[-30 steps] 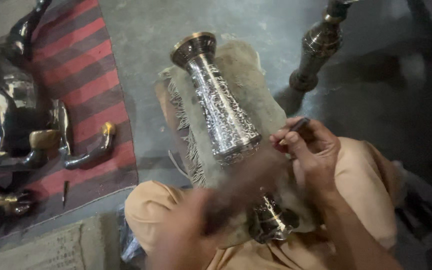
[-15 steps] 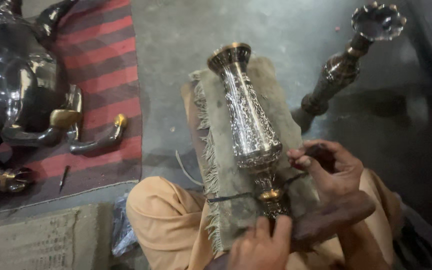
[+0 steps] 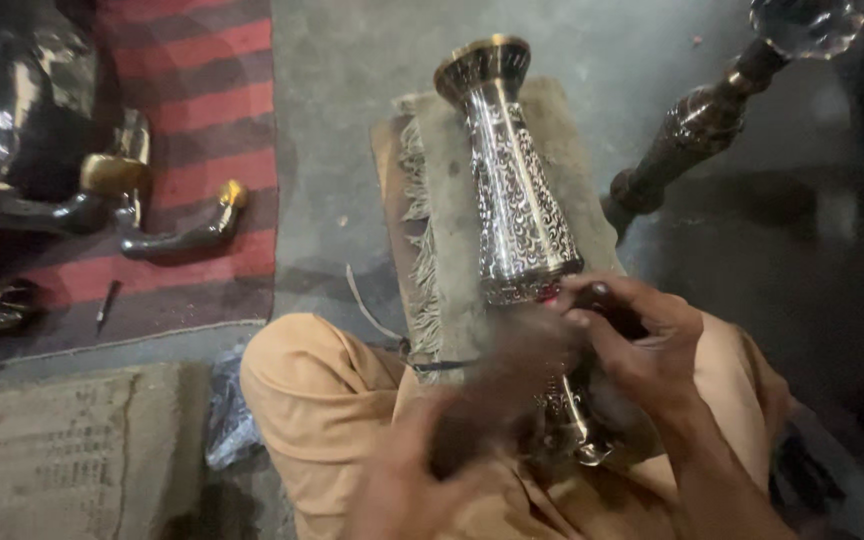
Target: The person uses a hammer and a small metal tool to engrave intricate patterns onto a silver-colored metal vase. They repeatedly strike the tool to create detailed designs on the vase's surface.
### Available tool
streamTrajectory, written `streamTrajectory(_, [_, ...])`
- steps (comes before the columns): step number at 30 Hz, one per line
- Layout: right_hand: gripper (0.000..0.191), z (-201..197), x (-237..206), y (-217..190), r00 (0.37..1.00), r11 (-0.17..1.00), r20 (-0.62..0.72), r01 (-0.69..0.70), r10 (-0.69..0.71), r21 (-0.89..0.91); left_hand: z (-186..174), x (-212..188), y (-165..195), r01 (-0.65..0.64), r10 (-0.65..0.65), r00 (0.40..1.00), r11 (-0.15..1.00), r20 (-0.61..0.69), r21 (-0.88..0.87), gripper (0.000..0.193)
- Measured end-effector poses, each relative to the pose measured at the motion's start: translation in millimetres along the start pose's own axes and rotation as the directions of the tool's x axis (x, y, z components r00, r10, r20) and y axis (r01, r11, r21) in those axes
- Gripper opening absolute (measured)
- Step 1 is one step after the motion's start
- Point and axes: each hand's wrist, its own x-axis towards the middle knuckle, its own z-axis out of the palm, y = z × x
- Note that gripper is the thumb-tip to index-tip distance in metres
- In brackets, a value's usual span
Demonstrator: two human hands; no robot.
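Working the narrow stem of a silver vase laid across the lap.

Lower centre, the blurred left hand (image 3: pixel 452 455) grips a dark tool; the right hand (image 3: pixel 642 350) closes on the vase (image 3: pixel 522 220), which lies on a fringed cloth (image 3: pixel 447 250). Farther off: metal stand (image 3: pixel 692 130) upper right, striped rug (image 3: pixel 202 120) with dark metal figures (image 3: pixel 32 150) upper left.

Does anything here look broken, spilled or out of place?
Nothing stands out. The engraved metal vase lies on a frayed cloth pad, which looks worn rather than damaged. The left hand is too blurred to read.
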Motion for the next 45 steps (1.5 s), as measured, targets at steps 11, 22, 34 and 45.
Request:
streamTrajectory(11, [0.030,14,1,-23,0.979,0.984,0.096,0.177,-0.178,0.013,-53,11,15,-0.017,0.044,0.988,0.984,-0.150,0.177,0.075])
streamTrajectory(22, [0.022,6,-3,-2,0.967,0.964,0.086,0.249,-0.242,-0.093,-80,39,75,-0.262,0.367,0.930,0.710,-0.025,0.654,0.078])
streamTrajectory(34, [0.030,10,-14,4,0.988,0.982,0.019,0.157,-0.156,-0.107,-81,42,84,-0.039,0.461,0.887,0.110,-0.017,0.993,0.063])
streamTrajectory(45, [0.025,7,-12,11,0.955,0.895,-0.018,0.272,-0.297,-0.353,-76,42,77,-0.285,0.447,0.892,0.662,-0.061,0.693,0.074])
